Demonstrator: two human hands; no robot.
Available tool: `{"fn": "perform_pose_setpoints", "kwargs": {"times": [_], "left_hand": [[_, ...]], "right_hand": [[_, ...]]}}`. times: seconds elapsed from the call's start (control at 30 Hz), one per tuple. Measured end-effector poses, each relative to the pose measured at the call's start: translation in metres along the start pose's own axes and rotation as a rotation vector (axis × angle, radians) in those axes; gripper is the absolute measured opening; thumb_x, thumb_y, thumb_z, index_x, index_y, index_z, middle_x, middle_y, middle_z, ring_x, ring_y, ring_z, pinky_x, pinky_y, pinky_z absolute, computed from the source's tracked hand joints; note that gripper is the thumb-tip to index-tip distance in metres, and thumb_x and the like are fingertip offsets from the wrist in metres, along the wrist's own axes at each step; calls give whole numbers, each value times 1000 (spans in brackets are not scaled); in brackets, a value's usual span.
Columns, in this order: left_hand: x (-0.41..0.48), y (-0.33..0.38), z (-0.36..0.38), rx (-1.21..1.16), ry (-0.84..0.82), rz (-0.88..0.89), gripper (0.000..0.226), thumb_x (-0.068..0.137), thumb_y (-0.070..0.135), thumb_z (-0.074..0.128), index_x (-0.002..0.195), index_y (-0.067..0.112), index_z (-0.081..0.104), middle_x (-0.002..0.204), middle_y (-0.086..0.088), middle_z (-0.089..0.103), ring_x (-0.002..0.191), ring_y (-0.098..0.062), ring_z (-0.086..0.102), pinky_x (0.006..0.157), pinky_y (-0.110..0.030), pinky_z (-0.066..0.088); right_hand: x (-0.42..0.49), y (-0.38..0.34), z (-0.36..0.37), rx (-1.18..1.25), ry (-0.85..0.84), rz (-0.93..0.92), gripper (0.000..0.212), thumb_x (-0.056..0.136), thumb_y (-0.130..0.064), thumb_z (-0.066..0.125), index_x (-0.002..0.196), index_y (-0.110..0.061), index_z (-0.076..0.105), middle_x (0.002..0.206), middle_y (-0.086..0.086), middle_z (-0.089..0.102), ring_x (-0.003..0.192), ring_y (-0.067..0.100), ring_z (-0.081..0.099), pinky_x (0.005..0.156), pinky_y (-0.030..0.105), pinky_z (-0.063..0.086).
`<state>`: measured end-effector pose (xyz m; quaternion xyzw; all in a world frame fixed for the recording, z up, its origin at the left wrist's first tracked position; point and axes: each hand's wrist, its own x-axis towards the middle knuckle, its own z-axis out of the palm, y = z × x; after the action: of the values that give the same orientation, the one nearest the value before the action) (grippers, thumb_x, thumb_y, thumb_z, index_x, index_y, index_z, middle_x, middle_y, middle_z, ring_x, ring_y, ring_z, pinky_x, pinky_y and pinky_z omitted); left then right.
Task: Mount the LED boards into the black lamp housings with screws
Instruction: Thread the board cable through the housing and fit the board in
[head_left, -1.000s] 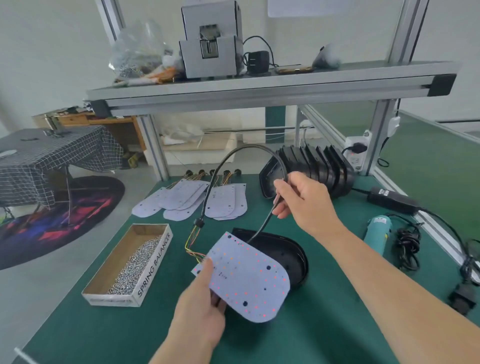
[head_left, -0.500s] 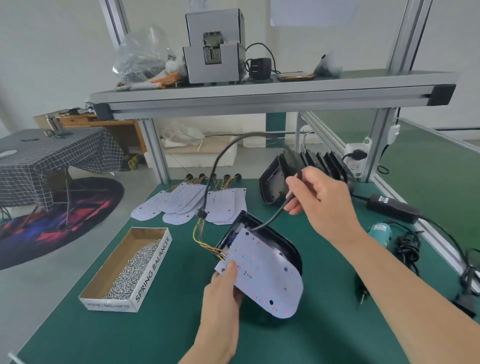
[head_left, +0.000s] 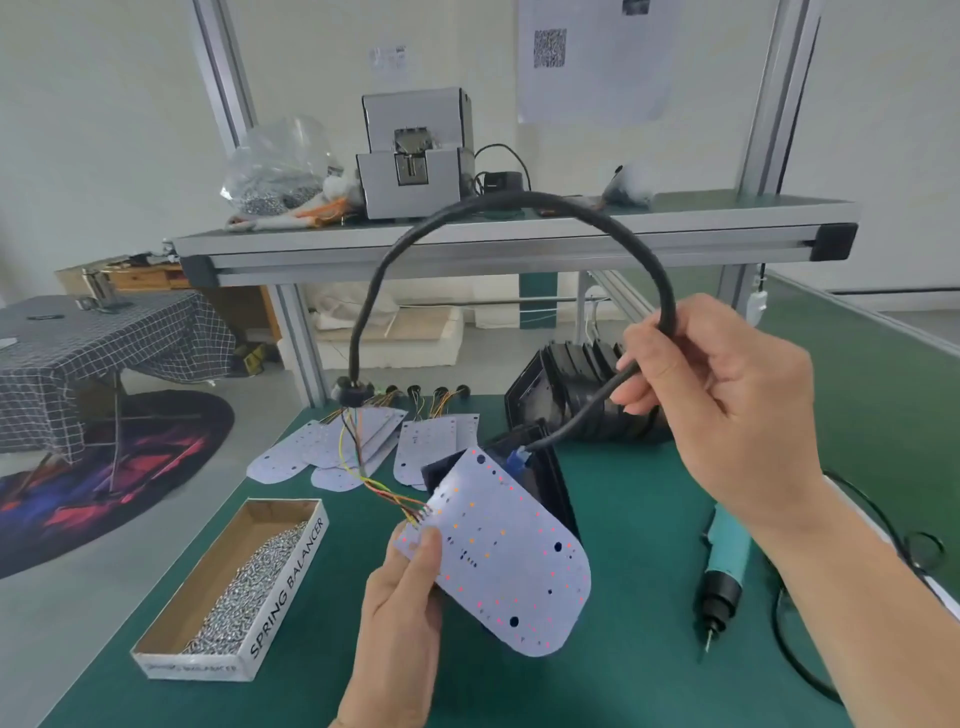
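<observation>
The LED board (head_left: 511, 561) is held tilted above the green table (head_left: 649, 660), pinched at its wired corner by the left hand (head_left: 400, 616). Just behind it a black lamp housing (head_left: 555, 480) is tipped up. The black cable (head_left: 519, 199) arching into the housing is gripped in the curled fingers of the right hand (head_left: 727, 415). Spare LED boards (head_left: 332, 452) and stacked housings (head_left: 571, 395) are laid behind, and an electric screwdriver (head_left: 724, 561) to the right. Screws (head_left: 249, 582) are heaped in the cardboard box (head_left: 285, 592) on the left.

This is an electronics assembly workshop: a green-matted workbench (head_left: 649, 519) framed in aluminium profile (head_left: 298, 338), a carton of loose screws (head_left: 285, 571), an electric screwdriver (head_left: 727, 561), stacked black lamp housings (head_left: 576, 384), spare LED boards (head_left: 322, 447), and a screw feeder (head_left: 415, 156) on the upper shelf (head_left: 519, 234).
</observation>
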<state>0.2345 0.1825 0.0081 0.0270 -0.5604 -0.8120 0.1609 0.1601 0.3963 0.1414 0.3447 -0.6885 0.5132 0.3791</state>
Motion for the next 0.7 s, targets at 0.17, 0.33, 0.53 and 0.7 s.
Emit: {"fn": "perform_pose_setpoints", "kwargs": {"times": [0.17,0.33,0.53,0.7], "left_hand": [[4,11,-5,-298,-55,-143,38,94,31,47,114,18,77,133,-11,66,124,-25,62,105,-48,40],[1,14,-1,-343,-60,-187,39,96,30,44,116,18,76,135,-11,65,126,-26,61,105,-50,40],[-1,19,3,-339,-48,-217,42,93,28,44,114,11,77,130,-13,68,120,-28,65,96,-48,44],[-4,22,7,-283,31,-200,60,83,20,53,131,-16,51,129,-23,65,126,-38,59,109,-54,40]], "right_hand": [[-4,-5,-6,-123,21,-133,28,101,-20,57,86,2,63,70,2,67,66,2,71,52,28,56],[-7,-9,0,-32,33,-101,25,101,-16,56,87,4,63,70,5,67,65,3,71,55,22,57],[-9,-14,3,-35,-42,-72,25,98,-17,56,85,3,64,66,6,64,62,5,70,55,20,57],[-6,-17,8,103,-276,81,20,100,-18,59,87,-4,64,70,5,67,68,8,73,62,22,59]]}}
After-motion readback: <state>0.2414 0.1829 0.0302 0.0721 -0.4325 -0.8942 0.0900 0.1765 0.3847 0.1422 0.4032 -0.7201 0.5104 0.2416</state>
